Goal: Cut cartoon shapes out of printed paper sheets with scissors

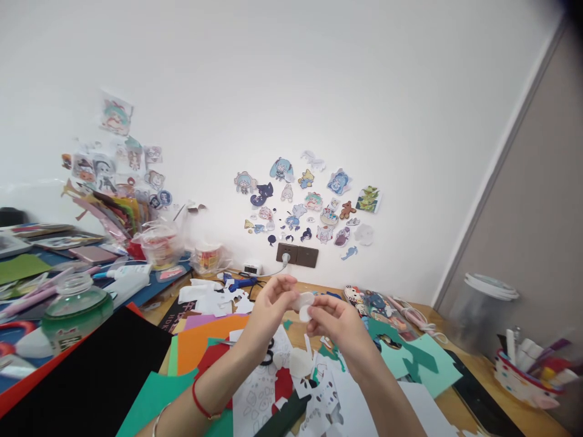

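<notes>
Above the middle of the desk, both hands meet at small white paper cutouts (pixel 304 300) with rounded edges. My left hand (pixel 277 298) pinches one side between thumb and fingers. From the other side, my right hand (pixel 336 317) grips a small round white piece with thumb and forefinger. Whether the pieces are joined or separate, I cannot tell. Below the hands lie a cream paper shape (pixel 300 363), a sheet with printed outlines (pixel 253 397), and red, white and dark green paper scraps. A red cord circles my left wrist.
Orange paper (pixel 207 343), black card (pixel 104 370) and a green jar (pixel 75 309) stand or lie left. A blue glue gun (pixel 243 283) sits at the back near a wall socket (pixel 297 255). Right are mint paper (pixel 430 358), a pen holder (pixel 523 379) and a clear bucket (pixel 480 312).
</notes>
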{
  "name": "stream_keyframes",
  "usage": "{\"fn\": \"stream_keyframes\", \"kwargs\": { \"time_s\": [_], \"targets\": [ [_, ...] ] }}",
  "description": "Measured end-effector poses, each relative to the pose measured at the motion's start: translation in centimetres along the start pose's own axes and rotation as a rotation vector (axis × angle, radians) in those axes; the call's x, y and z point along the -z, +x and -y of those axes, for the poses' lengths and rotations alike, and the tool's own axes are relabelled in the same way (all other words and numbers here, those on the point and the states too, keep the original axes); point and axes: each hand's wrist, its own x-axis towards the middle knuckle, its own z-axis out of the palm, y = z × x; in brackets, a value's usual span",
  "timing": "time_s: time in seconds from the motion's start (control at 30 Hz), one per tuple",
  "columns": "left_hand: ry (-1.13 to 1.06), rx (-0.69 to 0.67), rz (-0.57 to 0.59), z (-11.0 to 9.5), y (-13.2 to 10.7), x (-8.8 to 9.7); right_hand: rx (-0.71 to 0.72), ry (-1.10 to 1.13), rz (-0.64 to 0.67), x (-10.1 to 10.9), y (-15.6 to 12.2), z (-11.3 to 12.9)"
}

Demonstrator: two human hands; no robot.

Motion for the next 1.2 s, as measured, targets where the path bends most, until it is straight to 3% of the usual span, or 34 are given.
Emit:
{"fn": "stream_keyframes", "kwargs": {
  "time_s": [0.2, 0.5, 0.77, 0.9, 1.0, 1.2],
  "targets": [
    [0.101, 0.028, 0.159, -1.2, 0.1, 0.7, 0.025, 0.022, -0.053, 0.2, -0.2, 0.5],
    [0.174, 0.035, 0.256, -0.4, 0.3, 0.8, 0.091, -0.058, -0.129, 0.7, -0.1, 0.7],
    [0.134, 0.033, 0.195, -0.7, -0.7, 0.0, 0.153, -0.124, -0.165, 0.6, -1.5, 2.4],
    [0.078, 0.064, 0.122, -1.3, -0.8, 0.0, 0.131, -0.132, -0.053, 0.4, -2.2, 2.7],
    [0.018, 0.101, 0.159, -1.5, -1.0, -0.1, 0.140, -0.180, 0.007, 0.2, -2.2, 2.4],
    [-0.057, 0.123, 0.260, -1.8, -1.4, -0.1, 0.152, -0.115, -0.023, 0.0, -1.9, 2.0]
  ]
}}
